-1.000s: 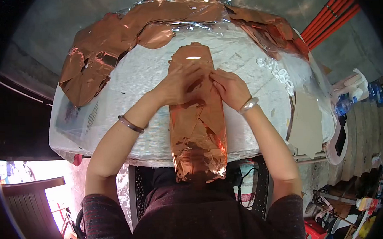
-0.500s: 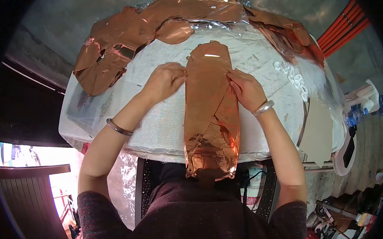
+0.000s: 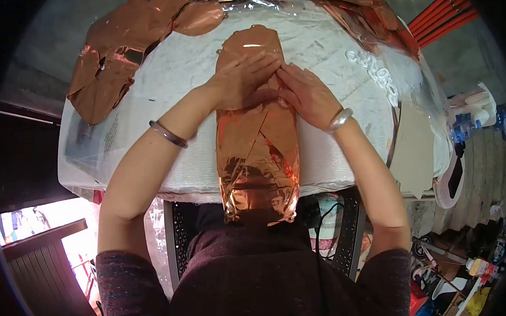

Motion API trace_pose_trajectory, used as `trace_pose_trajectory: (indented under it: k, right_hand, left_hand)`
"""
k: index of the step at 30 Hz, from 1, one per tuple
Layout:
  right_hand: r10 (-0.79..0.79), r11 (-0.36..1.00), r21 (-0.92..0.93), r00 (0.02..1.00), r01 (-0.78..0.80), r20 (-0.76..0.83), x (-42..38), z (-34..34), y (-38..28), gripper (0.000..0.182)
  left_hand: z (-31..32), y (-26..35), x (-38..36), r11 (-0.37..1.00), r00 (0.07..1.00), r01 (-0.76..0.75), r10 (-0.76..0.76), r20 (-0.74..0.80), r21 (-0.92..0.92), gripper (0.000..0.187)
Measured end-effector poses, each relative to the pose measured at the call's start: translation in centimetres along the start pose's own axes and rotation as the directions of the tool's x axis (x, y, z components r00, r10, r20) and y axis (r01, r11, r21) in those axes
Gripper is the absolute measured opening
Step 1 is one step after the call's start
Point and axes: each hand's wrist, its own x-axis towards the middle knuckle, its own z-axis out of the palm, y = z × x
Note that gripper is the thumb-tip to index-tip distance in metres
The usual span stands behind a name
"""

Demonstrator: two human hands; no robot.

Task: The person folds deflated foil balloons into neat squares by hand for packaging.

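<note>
A long, shiny copper-coloured foil piece (image 3: 256, 140) lies lengthwise in front of me, its near end hanging past the table edge. It has a diagonal seam and creases in its lower half. My left hand (image 3: 249, 81) rests flat across its upper part, fingers stretched to the right. From the right side my right hand (image 3: 307, 92) reaches onto the foil, fingers extended and their tips meeting those of the left. Neither hand grips anything that I can see. A bracelet circles each wrist.
More copper foil pieces (image 3: 103, 80) and clear plastic line the table's far side. White rings (image 3: 374, 74) and a beige card sheet (image 3: 415, 149) lie at the right. A white cloth (image 3: 176, 105) covers the table. Orange tubes (image 3: 443, 16) stand beyond the far right corner.
My left hand has moved from the foil's left edge onto its top, and both hands have come together with fingers flattened. The view has shifted a little.
</note>
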Motion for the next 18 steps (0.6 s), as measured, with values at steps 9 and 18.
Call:
trace_pose_trajectory:
  k: [9, 18]
  right_hand:
    - [-0.066, 0.992, -0.063, 0.876, 0.110, 0.477, -8.1, -5.2, -7.3, 0.062]
    - [-0.208, 0.884, 0.467, 0.922, 0.034, 0.327, -12.6, -7.5, -11.8, 0.050]
  left_hand:
    - [-0.2, 0.2, 0.1, 0.999, 1.000, -0.005, 0.004, 0.020, 0.043, 0.071]
    - [-0.1, -0.2, 0.1, 0.998, 0.999, -0.042, 0.043, -0.017, 0.049, 0.070]
